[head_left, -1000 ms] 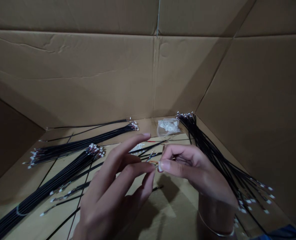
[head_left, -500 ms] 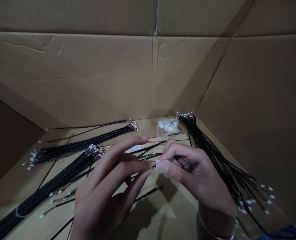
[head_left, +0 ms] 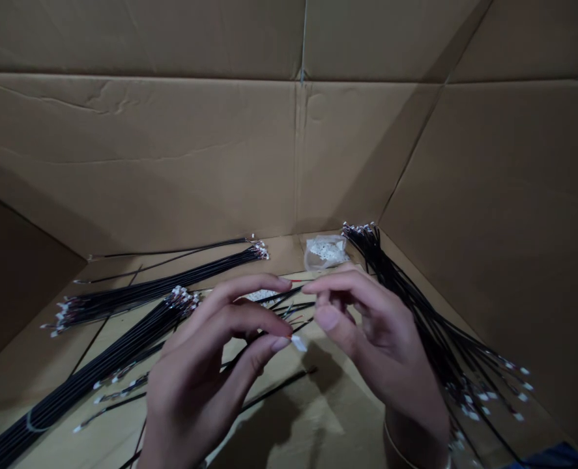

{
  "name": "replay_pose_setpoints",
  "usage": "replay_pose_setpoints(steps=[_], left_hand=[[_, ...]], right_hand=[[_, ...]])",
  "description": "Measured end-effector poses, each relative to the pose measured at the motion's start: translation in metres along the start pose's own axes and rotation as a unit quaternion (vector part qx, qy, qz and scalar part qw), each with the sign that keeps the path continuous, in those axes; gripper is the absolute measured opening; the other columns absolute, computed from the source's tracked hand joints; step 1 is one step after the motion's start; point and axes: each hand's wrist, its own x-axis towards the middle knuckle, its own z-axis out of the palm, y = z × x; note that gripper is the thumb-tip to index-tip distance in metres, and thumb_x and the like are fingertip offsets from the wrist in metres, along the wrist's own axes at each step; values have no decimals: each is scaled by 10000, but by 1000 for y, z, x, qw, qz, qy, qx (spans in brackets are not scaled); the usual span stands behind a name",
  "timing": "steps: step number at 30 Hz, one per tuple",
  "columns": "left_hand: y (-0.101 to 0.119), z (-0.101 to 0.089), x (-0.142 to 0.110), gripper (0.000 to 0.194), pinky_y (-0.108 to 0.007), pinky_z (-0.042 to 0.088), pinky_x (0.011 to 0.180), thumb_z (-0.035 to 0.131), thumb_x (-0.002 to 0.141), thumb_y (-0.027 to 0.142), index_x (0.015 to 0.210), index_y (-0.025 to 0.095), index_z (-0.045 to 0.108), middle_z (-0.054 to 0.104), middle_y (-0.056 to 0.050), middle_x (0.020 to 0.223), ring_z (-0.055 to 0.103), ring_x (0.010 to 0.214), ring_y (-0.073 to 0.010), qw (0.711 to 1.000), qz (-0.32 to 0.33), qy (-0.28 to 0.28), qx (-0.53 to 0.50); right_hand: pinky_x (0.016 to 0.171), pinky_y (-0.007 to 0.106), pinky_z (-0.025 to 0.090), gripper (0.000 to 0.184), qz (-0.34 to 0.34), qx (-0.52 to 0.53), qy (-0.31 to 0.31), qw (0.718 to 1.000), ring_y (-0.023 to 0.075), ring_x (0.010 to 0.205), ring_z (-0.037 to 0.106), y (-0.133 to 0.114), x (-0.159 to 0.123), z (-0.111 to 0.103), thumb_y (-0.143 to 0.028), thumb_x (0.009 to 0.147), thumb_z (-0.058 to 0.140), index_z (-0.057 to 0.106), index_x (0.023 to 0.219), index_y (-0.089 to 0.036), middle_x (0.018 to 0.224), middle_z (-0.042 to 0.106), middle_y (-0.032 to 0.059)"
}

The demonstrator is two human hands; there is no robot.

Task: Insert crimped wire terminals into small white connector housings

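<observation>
Between the thumb and a finger of my left hand [head_left: 220,365] is the end of a cable, just behind its small white connector [head_left: 298,342]. A bit of orange wire shows at the fingertips; most of the cable is hidden by the hand. My right hand [head_left: 371,339] is apart from the connector, a little to its right, with thumb and index finger parted and nothing seen between them. Several black cables [head_left: 289,383] with bare coloured wire ends lie beneath and behind the hands. A heap of small white connectors [head_left: 263,296] shows partly behind my left hand.
Cardboard walls [head_left: 171,156] enclose the work surface. Black cable bundles [head_left: 93,366] with white connectors lie at left, one bound with a tie. Another large bundle [head_left: 410,319] runs along the right. A clear bag [head_left: 326,251] of white pieces sits at the back.
My right thumb and index finger have let go of the white connector and moved slightly apart. The connector now sticks out from my left fingertips, tilted downward.
</observation>
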Motion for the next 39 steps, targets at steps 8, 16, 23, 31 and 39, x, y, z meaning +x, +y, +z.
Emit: replay_pose_setpoints(steps=[8, 16, 23, 31, 39], left_hand=[[7, 6, -3, 213, -311, 605, 781, 663, 959, 107, 919, 307, 724, 675, -15, 947, 636, 982, -203, 999, -21, 27, -9], [22, 18, -2, 318, -299, 564, 703, 634, 909, 0, 883, 303, 727, 564, -8, 995, 597, 901, -167, 994, -44, 100, -6], [9, 12, -1, 286, -287, 595, 705, 644, 934, 20, 965, 294, 720, 631, 19, 931, 627, 874, -142, 995, 2, 95, 3], [6, 23, -2, 234, -243, 598, 599, 646, 958, 85, 955, 305, 726, 694, 26, 924, 667, 829, -127, 967, -108, 216, -82], [12, 23, 0, 229, -231, 548, 556, 677, 926, 66, 918, 290, 726, 681, 34, 877, 637, 799, -119, 971, -97, 207, -64]], right_hand=[[568, 209, 510, 96, 157, 200, -4, 967, 87, 577, 624, -6, 9, 16, -194, 866, 807, 720, 884, -231, 660, 688, -55], [496, 201, 527, 109, 215, 276, 36, 936, 104, 528, 683, -7, 7, 23, -223, 888, 775, 699, 811, -212, 634, 716, -24], [489, 190, 487, 128, 212, 281, 40, 935, 96, 525, 662, -7, 7, 25, -232, 886, 796, 703, 804, -198, 613, 697, -28], [446, 175, 398, 317, 328, 520, -52, 787, 40, 420, 467, 24, 16, 54, -358, 730, 942, 691, 805, -180, 582, 657, -52], [704, 259, 532, 138, 188, 404, 31, 895, 132, 753, 680, 23, 12, 49, -367, 910, 805, 752, 941, -243, 844, 749, -7]])
